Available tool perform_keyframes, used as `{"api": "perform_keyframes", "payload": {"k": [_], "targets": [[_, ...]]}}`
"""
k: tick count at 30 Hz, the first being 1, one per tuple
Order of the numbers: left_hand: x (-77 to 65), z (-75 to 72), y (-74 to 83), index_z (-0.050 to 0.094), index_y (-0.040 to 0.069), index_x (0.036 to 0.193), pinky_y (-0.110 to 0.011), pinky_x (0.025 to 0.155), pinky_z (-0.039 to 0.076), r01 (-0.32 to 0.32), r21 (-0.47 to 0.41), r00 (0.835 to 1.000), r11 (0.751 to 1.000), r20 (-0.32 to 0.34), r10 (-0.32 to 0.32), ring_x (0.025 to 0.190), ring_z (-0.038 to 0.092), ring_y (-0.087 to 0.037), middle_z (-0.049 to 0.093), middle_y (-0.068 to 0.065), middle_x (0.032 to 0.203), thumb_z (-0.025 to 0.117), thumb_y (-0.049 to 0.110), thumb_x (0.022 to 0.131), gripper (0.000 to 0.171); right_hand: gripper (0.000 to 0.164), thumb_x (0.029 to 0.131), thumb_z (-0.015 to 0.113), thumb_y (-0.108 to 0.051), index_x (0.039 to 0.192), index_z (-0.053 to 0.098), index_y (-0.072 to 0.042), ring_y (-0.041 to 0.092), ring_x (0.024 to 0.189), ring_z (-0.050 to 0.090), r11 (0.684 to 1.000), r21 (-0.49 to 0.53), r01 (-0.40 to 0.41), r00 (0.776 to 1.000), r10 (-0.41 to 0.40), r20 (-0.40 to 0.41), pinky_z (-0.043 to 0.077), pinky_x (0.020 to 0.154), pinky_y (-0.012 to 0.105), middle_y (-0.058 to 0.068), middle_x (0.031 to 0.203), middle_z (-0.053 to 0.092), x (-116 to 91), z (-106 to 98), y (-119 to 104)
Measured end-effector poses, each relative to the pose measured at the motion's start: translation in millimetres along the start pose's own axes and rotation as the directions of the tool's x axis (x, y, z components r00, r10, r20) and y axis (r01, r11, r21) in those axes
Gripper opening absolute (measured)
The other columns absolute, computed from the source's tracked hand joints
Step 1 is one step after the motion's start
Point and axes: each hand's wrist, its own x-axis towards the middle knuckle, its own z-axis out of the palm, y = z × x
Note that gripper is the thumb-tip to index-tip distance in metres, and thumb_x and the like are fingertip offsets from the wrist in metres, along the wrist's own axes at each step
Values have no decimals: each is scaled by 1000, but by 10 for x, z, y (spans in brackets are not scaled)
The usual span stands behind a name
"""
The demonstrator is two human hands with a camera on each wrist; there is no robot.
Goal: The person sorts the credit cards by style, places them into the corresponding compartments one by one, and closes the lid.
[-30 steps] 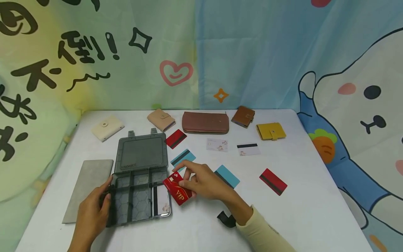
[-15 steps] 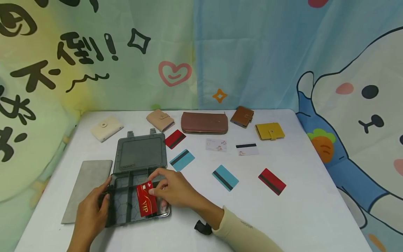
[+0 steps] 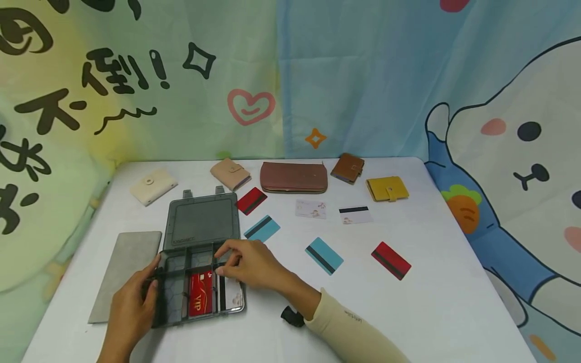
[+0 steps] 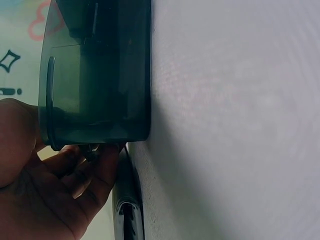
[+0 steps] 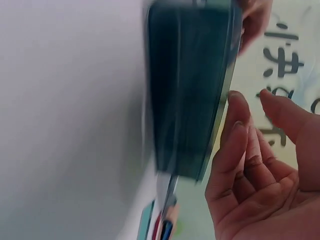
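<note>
On the bench [image 3: 408,322] lies an open box [image 3: 171,297]. The left hand [image 3: 131,298] has its grip on the box's left edge; the right hand [image 3: 251,262], grip parted and holding nothing, hangs over its right part. The red card [image 3: 200,295] lies in the box's front middle compartment.

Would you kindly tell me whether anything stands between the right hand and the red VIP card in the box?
Nothing visible from above: the right hand is over the open box, and the red VIP card lies uncovered inside. Only a divider runs beside it, toward the boxed white card.
</note>
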Motion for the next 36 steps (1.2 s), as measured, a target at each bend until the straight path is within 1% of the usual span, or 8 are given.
{"api": "perform_keyframes", "payload": {"k": [2, 4, 10, 13, 16, 20, 28, 36], "targets": [[1, -2, -3, 52, 13, 145, -57, 83, 46, 0, 5, 1000, 1000, -2, 0, 111, 63, -45, 68, -24, 118, 61, -8, 90, 60, 32, 89, 75, -30, 118, 67, -19, 5, 55, 59, 1000, 1, -3, 999, 3, -35, 49, 54, 22, -16, 81, 70, 41, -83, 72], [2, -2, -4, 52, 12, 145, -57, 82, 46, 0, 9, 1000, 1000, -4, 0, 109, 64, -44, 68, -25, 118, 61, -8, 90, 59, 31, 88, 77, -29, 116, 68, -19, 6, 57, 59, 1000, -10, -23, 996, 22, -83, 49, 53, 23, -13, 86, 70, 82, -174, 140], [-9, 10, -10, 53, 12, 145, -57, 81, 47, -3, 15, 1000, 1000, -2, 3, 107, 65, -42, 68, -24, 117, 61, -8, 90, 59, 37, 83, 82, -30, 117, 68, -25, 12, 89, 64, 971, -182, -153, 972, 115, -206, 50, 78, 30, -4, 110, 68, 189, -378, 326], [-15, 10, -14, 54, 12, 144, -56, 79, 47, -13, 24, 1000, 1000, -10, 14, 105, 65, -41, 69, -24, 116, 62, -8, 89, 59, 47, 80, 85, -28, 123, 67, -26, 16, 105, 61, 943, -279, -183, 972, 131, -196, 49, 88, 37, -4, 123, 65, 220, -436, 377], [-15, 9, -15, 55, 12, 143, -54, 78, 46, -23, 28, 999, 999, -22, 24, 103, 66, -40, 69, -22, 115, 62, -8, 88, 59, 54, 78, 86, -25, 128, 64, -27, 17, 112, 60, 917, -356, -177, 978, 124, -166, 50, 92, 39, -6, 131, 63, 246, -461, 409], [-15, 14, -16, 55, 12, 143, -55, 79, 46, -22, 17, 999, 1000, -23, 22, 106, 65, -42, 69, -23, 116, 62, -8, 89, 59, 55, 77, 86, -23, 127, 64, -27, 16, 110, 60, 897, -403, -181, 980, 128, -155, 51, 89, 38, -4, 129, 63, 257, -454, 448], [-10, 16, -21, 54, 12, 144, -54, 80, 46, -17, 22, 1000, 1000, -19, 17, 106, 65, -41, 69, -23, 117, 62, -8, 89, 59, 50, 75, 88, -26, 120, 66, -24, 15, 91, 59, 860, -460, -220, 972, 153, -179, 49, 69, 29, 0, 109, 57, 267, -459, 501], [-8, 13, -5, 53, 12, 144, -55, 81, 46, -13, 13, 1000, 1000, -12, 14, 110, 64, -42, 68, -23, 119, 61, -8, 90, 59, 43, 70, 91, -27, 102, 64, -19, 12, 86, 53, 874, -414, -254, 964, 192, -186, 47, 72, 30, -3, 97, 56, 192, -470, 535]]}}
